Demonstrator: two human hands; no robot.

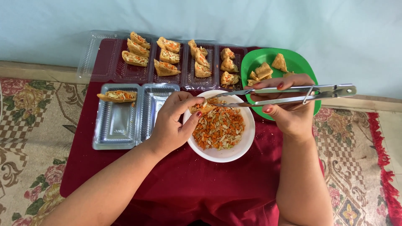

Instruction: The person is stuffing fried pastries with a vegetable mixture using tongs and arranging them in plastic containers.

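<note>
Holding a small fried tofu pocket (200, 107) over the near-left rim of the white bowl (243, 144), the left hand (171, 123) is curled around it, thumb and fingers closed on the piece, its open side turned toward the tongs. Right hand (289, 104) grips a pair of metal tongs (289, 94) near their middle, fingers wrapped over both arms; the tips are drawn narrow and rest at the mouth of the pocket, with a few shreds of filling between them.

White bowl sits on the dark red cloth (188, 184), roughly centre, about half full of shredded carrot and pale vegetable mix (218, 129).

Green plate (259, 58), behind the right hand and touching the bowl's far-right edge: several unfilled fried pockets on it, partly hidden by the hand.

Clear plastic box (121, 125), left of the bowl, lid laid open beside it: one filled pocket (117, 96) at the far end of the left compartment.

Row of clear plastic trays (104, 58) along the back of the cloth, holding filled pockets in groups of three, orange filling showing at the open edges.

Cloth lies over a patterned floral carpet (29, 138); pale wall (209, 19) behind
</note>
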